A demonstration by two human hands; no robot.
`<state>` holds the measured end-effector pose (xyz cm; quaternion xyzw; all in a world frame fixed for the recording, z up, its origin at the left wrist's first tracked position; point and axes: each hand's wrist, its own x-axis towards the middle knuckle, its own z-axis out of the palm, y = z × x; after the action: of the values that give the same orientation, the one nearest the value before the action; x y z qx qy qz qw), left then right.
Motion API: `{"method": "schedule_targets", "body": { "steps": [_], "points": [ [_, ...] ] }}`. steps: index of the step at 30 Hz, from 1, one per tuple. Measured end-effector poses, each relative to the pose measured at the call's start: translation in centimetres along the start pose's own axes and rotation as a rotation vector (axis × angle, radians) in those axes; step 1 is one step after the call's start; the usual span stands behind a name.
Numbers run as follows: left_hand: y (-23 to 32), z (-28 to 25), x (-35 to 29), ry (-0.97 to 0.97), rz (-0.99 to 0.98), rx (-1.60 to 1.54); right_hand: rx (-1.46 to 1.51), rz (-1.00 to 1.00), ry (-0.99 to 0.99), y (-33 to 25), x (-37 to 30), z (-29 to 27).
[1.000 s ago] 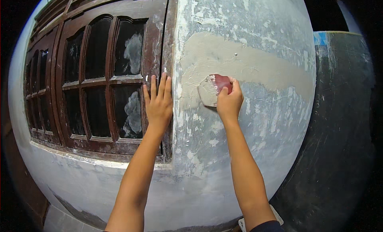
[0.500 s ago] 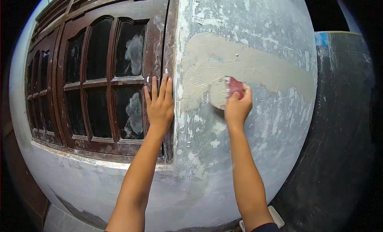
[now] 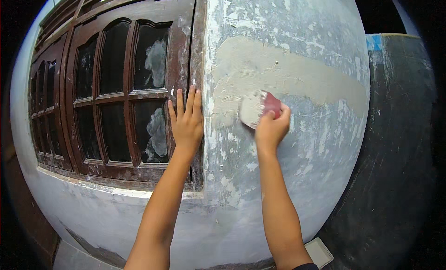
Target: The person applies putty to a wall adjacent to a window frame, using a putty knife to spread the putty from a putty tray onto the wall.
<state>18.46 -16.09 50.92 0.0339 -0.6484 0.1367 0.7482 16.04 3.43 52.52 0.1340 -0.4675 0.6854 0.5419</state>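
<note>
My right hand (image 3: 272, 129) is closed round the red part of a putty scraper (image 3: 253, 108); its blade is coated in cream-grey putty and held at the wall. A broad band of smooth putty (image 3: 288, 72) spreads over the patchy blue-grey wall (image 3: 297, 163), above and beside the scraper. Flat against the brown wooden window frame (image 3: 197, 149) rests my left hand (image 3: 186, 126), fingers spread and pointing up, holding nothing. The scraper's edge is slightly blurred by motion.
Left of the hands are wooden window shutters (image 3: 134, 95) with dark glass panes, two smeared white. A dark panel (image 3: 395, 144) stands beyond the wall's right edge. Low down by my right forearm sits a pale rectangular tray (image 3: 319, 252) on the ground.
My right hand and the scraper have shifted a little left and down along the wall, with the blade tilting. More of the pale tray shows. My left hand stays in place.
</note>
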Motion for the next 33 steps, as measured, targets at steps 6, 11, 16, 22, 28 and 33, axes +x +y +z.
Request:
{"method": "schedule_targets", "body": {
  "steps": [6, 11, 16, 22, 28, 33],
  "points": [
    [-0.1, 0.1, -0.1, 0.031, 0.003, 0.035, 0.031, -0.113, -0.149, -1.0, -0.9, 2.4],
    [-0.2, -0.4, 0.0, -0.012, -0.016, -0.004, 0.077, 0.06, -0.011, 1.3, 0.7, 0.0],
    [-0.3, 0.0, -0.1, 0.02, 0.012, 0.022, 0.165, -0.11, -0.117, -1.3, -1.0, 1.0],
    [-0.3, 0.1, -0.2, 0.016, 0.003, 0.027, -0.002, -0.016, -0.093, 2.4, -0.5, 1.1],
    [-0.2, 0.0, 0.0, 0.032, 0.005, -0.048, 0.15, 0.008, 0.041, 1.8, -1.1, -1.2],
    [-0.2, 0.4, -0.1, 0.039, 0.005, 0.011, 0.11, -0.155, -0.152, 0.1, -2.1, 1.6]
  ]
}}
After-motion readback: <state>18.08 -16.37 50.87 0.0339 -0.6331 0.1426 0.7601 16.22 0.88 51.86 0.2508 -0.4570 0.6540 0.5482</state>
